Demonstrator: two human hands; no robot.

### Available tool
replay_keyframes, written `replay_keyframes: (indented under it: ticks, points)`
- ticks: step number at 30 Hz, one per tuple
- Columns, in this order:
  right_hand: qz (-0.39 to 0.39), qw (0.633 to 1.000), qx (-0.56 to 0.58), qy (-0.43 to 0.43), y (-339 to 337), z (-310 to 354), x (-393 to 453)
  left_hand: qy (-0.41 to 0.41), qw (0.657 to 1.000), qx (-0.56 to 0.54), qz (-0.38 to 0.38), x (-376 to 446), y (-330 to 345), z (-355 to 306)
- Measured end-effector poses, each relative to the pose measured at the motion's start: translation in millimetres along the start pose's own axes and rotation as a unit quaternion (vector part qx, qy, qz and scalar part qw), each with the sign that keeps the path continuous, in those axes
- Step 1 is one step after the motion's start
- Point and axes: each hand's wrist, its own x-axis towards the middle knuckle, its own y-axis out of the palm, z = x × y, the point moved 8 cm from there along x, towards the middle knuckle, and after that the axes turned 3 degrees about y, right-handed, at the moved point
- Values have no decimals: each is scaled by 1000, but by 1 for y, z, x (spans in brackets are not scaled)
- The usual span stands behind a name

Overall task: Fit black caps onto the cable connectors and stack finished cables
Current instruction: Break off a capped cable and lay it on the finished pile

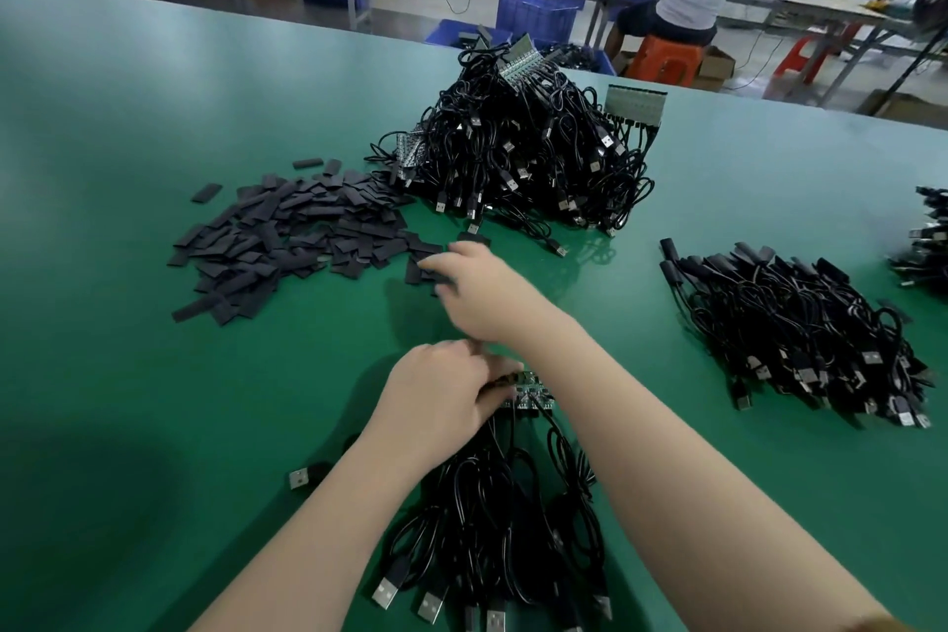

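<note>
Your right hand (pixel 477 287) reaches to the near edge of the loose black caps (pixel 287 241) left of centre, fingers curled around what looks like one cap, while your left hand (pixel 441 400) is closed on the connector end of the cable bundle (pixel 492 518) at bottom centre. A sizeable finished stack (pixel 800 339) lies at right, but the uncapped heap (pixel 523 149) at upper centre is larger, so you're likely under halfway.

On the green table (pixel 154 128), the right hand (pixel 482 293) reaches toward the black caps (pixel 287 236) at ten o'clock; the left hand (pixel 441 395) pins a cable bundle (pixel 492 518) at six o'clock.
</note>
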Motion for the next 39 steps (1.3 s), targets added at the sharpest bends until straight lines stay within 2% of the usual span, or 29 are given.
replay_keyframes:
  ticks: [2,4,9,12,15,19,25,27,29,31,33,39]
  points:
    - [81,994,-55,-41,28,4,11,3,1000,-21,7,-1,2,-1]
    - [105,990,-79,-43,37,-2,17,10,999,-40,12,-2,3,-2]
    - [-21,999,-46,16,16,-25,17,47,996,-73,38,-3,5,-13]
    - [-59,996,7,66,6,-42,8,54,991,-109,64,-5,9,-18]
    - [-66,989,78,110,0,-56,3,40,988,-134,71,-6,8,-16]
    - [-35,980,119,157,-1,-65,-2,45,991,-93,90,-4,9,-18]
    - [44,974,114,192,0,-72,-8,46,993,-50,95,2,8,-21]
    - [34,975,122,184,-3,-76,-13,44,994,-27,91,4,8,-20]
    - [-19,972,155,176,-8,-79,-21,32,996,-17,81,4,9,-17]
    - [-97,948,247,178,-15,-84,-37,14,998,-32,58,3,7,-13]
    - [-154,901,362,185,-16,-90,-58,-9,998,-56,22,0,2,-8]
    - [-224,769,574,173,0,-99,-114,-65,989,-89,-99,-6,-17,0]
